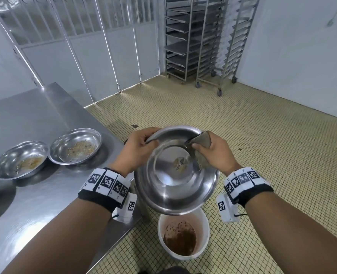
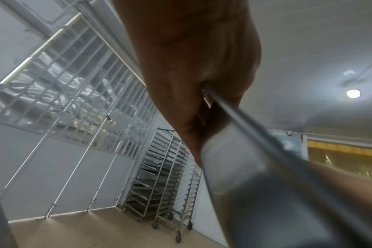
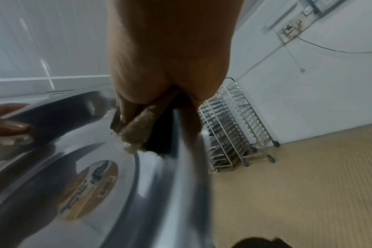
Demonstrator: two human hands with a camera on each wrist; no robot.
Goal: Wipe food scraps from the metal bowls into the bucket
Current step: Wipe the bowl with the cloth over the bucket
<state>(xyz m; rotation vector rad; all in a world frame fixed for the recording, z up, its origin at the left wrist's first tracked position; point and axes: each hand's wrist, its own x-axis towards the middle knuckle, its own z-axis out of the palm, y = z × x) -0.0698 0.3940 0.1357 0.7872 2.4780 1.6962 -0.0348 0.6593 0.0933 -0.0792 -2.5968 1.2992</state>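
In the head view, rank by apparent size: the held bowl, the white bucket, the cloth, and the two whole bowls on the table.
1. Held bowl, nearest the camera.
2. White bucket, rim partly hidden by it.
3. Two table bowls: alike, unranked.
4. Cloth.

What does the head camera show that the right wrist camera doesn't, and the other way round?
Only the head view shows the white bucket on the floor below the held bowl, the steel table with two more dirty bowls, and both wrists. Only the right wrist view shows, close up, the cloth's coarse weave bunched in the right hand against the bowl's rim. Both show the held bowl, the left hand gripping its rim, the scraps at its bottom, the cloth, the tiled floor and the wheeled racks.
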